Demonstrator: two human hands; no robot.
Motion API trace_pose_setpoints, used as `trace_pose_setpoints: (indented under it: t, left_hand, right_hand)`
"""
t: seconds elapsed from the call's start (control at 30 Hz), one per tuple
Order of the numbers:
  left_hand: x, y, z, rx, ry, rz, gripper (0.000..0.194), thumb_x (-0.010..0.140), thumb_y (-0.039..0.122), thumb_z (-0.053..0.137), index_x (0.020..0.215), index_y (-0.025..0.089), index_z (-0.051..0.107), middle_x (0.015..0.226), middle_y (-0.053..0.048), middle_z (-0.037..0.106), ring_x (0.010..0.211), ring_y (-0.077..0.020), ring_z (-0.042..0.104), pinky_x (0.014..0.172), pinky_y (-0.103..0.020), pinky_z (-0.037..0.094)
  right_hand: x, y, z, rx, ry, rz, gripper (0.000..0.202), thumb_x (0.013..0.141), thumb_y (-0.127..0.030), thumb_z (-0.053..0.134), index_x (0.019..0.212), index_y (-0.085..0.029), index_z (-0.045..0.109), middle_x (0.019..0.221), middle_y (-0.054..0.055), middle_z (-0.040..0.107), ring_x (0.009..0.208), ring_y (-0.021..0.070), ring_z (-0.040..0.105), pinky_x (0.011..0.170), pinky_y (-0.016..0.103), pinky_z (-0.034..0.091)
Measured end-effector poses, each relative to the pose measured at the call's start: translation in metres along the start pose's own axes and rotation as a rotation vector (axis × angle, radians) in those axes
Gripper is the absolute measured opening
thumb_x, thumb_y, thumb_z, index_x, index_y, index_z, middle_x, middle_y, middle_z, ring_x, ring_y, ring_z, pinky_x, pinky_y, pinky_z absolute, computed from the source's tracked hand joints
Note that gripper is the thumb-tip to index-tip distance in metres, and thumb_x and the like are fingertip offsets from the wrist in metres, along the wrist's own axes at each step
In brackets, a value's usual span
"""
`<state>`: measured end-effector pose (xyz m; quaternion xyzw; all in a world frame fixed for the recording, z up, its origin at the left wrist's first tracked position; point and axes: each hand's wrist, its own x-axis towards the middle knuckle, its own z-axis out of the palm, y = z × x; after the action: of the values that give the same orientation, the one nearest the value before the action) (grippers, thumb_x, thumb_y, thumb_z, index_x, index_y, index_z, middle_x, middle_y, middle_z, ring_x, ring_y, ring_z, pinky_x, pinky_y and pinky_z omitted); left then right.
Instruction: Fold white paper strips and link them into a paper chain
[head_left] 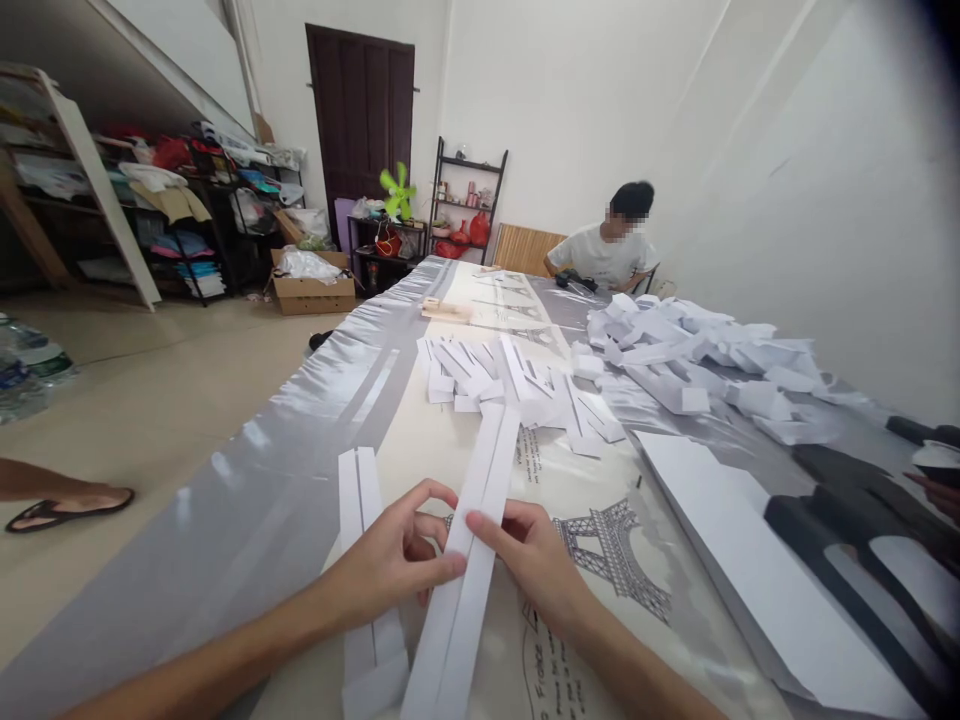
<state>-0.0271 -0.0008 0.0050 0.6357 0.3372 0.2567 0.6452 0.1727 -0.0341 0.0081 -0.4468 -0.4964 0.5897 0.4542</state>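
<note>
A long folded white paper strip point(452, 640) with a seam down its length runs away from me across the middle of the table. My left hand point(401, 550) pinches its left edge, thumb on top and fingers curled at the side. On the right edge, my right hand point(529, 555) grips the strip with the thumb on top and the fingers underneath. Left of it, partly behind my left forearm, lies another folded paper strip point(360, 500). Beyond the held strip's far end is a heap of small folded paper pieces point(465, 375).
A big pile of folded white paper point(697, 345) covers the right rear of the table point(247, 500). Flat white sheets point(720, 530) lie at the right. Across the table sits a person point(611, 250) in a white shirt. A sandaled foot point(71, 508) shows at the left.
</note>
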Motion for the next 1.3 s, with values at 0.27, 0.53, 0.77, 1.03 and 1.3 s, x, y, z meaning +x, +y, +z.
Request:
trace_pose_setpoints:
  t: [0.27, 0.53, 0.77, 1.03, 1.3]
  left_hand:
    - [0.003, 0.0, 0.004, -0.01, 0.0, 0.055, 0.032, 0.087, 0.045, 0.071, 0.102, 0.021, 0.056, 0.058, 0.006, 0.058, 0.053, -0.013, 0.055, 0.052, -0.022, 0.044]
    - [0.013, 0.007, -0.015, 0.128, 0.333, 0.178, 0.038, 0.089, 0.048, 0.065, 0.068, 0.017, 0.062, 0.06, 0.0, 0.063, 0.055, -0.0129, 0.056, 0.054, -0.024, 0.04]
    - [0.017, 0.008, -0.032, 0.186, 0.467, 0.148, 0.044, 0.089, 0.052, 0.062, 0.061, 0.018, 0.058, 0.063, 0.001, 0.059, 0.064, -0.0151, 0.052, 0.064, -0.026, 0.039]
    - [0.019, 0.004, -0.048, 0.092, 0.618, 0.203, 0.047, 0.087, 0.054, 0.066, 0.059, 0.017, 0.06, 0.055, 0.003, 0.049, 0.056, -0.0115, 0.038, 0.057, -0.025, 0.03]
    - [0.019, 0.0, -0.043, -0.013, 0.558, 0.14, 0.042, 0.078, 0.058, 0.074, 0.075, 0.016, 0.071, 0.063, -0.002, 0.066, 0.06, -0.0173, 0.058, 0.057, -0.027, 0.043]
  right_hand:
    - [-0.007, -0.011, 0.004, -0.058, -0.189, -0.031, 0.031, 0.09, -0.048, 0.065, 0.089, -0.02, 0.08, 0.075, 0.004, 0.071, 0.071, 0.0217, 0.063, 0.067, 0.034, 0.048]
    - [-0.012, -0.003, -0.001, -0.113, -0.179, 0.047, 0.03, 0.084, -0.032, 0.073, 0.114, -0.027, 0.07, 0.083, 0.0, 0.068, 0.077, 0.0188, 0.061, 0.07, 0.031, 0.046]
    - [-0.014, 0.008, -0.003, -0.215, -0.098, 0.0, 0.056, 0.08, -0.03, 0.077, 0.134, -0.032, 0.062, 0.073, -0.005, 0.046, 0.061, 0.0124, 0.041, 0.057, 0.027, 0.037]
    - [-0.017, 0.01, 0.001, -0.264, -0.057, 0.05, 0.043, 0.078, -0.035, 0.077, 0.121, -0.033, 0.074, 0.065, -0.004, 0.037, 0.061, 0.0146, 0.033, 0.062, 0.032, 0.041]
    - [-0.018, 0.02, 0.001, -0.311, -0.07, 0.068, 0.033, 0.078, -0.029, 0.075, 0.11, -0.033, 0.078, 0.072, -0.002, 0.042, 0.065, 0.015, 0.039, 0.064, 0.032, 0.044]
